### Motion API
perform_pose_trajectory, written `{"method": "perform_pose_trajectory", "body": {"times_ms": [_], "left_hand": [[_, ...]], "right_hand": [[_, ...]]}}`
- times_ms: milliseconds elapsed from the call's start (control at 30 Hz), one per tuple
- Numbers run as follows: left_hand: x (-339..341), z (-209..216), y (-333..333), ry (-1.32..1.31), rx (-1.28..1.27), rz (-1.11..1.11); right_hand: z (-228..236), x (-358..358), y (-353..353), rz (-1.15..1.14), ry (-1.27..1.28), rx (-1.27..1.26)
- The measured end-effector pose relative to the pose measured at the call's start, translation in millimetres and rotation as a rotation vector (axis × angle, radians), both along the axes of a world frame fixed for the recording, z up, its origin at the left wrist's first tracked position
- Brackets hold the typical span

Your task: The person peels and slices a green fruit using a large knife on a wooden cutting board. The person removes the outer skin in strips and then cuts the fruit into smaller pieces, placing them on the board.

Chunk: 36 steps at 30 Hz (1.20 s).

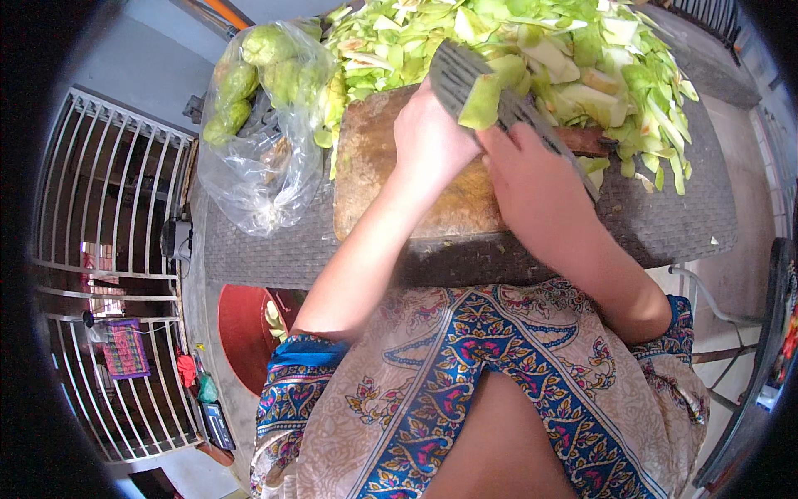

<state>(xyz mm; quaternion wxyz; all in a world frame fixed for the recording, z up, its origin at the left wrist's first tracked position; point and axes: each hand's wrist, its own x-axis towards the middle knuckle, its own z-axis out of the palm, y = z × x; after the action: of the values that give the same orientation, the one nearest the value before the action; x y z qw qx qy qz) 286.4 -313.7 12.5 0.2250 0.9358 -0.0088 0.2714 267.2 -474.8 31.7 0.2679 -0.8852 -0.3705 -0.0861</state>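
A broad, flat grey blade [454,70] with dark streaks slants over the wooden cutting board [366,166]. My left hand [432,137] is closed around its left edge, with most fingertips hidden behind it. Across its lower part lies my right hand [536,170], fingers bent and gripping it. A pale green slice [480,101], chayote-like, rests on the blade between my hands. Just past my right hand shows a brown wooden handle [582,141]; I cannot tell whether it belongs to this blade. A large heap of green peels and slices [399,37] covers the far part of the table.
Left of the board, a clear plastic bag [274,187] holds several whole green chayotes [270,46]. The table [682,224] has a dark woven-looking surface. Below its left edge stands a red bucket [245,333] with peels in it. A white barred gate [112,183] rises at the left.
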Motion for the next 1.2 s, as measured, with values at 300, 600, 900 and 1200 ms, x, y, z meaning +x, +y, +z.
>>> {"method": "perform_pose_trajectory", "body": {"times_ms": [300,600,900,1200], "left_hand": [[-4,12,-8,0.045,-0.009,0.088],[1,8,-3,0.053,0.052,0.065],[-3,0,3,-0.002,-0.002,0.0],[1,1,2,0.026,0.119,-0.002]], "right_hand": [[-21,70,-50,-0.1,0.037,0.235],[13,-10,-35,-0.021,0.158,0.085],[-4,-26,-23,0.09,0.047,0.063],[-4,-13,-16,0.019,0.06,-0.032]]}}
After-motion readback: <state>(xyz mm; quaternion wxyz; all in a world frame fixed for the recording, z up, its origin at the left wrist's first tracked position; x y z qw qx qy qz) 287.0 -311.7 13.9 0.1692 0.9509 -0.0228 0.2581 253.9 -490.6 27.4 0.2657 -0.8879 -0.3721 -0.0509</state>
